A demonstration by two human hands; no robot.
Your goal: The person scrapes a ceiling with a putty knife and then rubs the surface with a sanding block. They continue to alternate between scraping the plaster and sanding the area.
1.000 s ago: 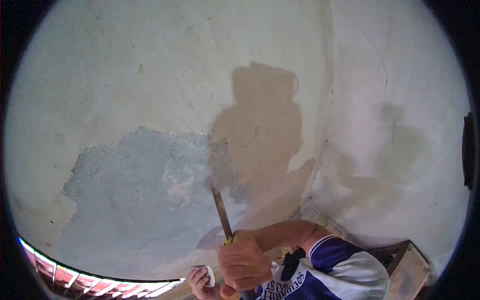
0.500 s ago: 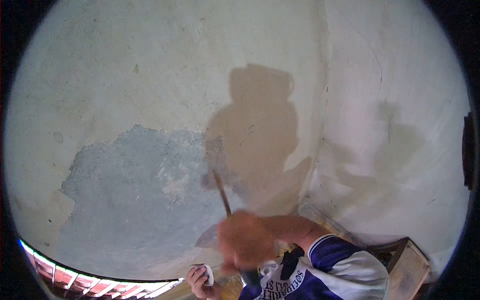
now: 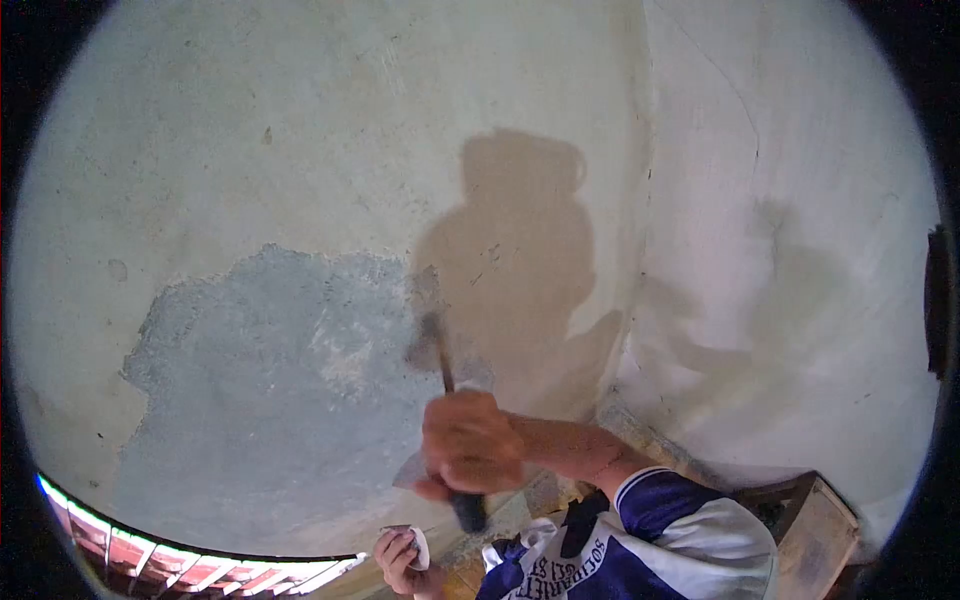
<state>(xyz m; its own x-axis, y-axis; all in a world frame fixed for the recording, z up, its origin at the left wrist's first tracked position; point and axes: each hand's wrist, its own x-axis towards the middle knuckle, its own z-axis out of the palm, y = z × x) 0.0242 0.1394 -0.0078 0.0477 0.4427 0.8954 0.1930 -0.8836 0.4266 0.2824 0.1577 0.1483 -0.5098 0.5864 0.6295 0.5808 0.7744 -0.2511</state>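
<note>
Broadly, a pale wall (image 3: 300,150) spreads beyond the two hands, its grey patch (image 3: 240,390) reaching up and left of them. Apart from the other, the right hand (image 3: 472,440) is closed round a slim, dark-handled tool (image 3: 446,370), forearm slanting in, shank upward, likely to bring its tip to the patch's edge; contact is unclear. Lower, the left hand (image 3: 395,562) grips a small white object (image 3: 421,550), seemingly kept aside, fingers curled.

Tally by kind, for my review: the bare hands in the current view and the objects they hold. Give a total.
Bare hands: 2 (right hand, left hand)
Dark-handled tool: 1
White object, exact type unclear: 1
Total: 4
</note>
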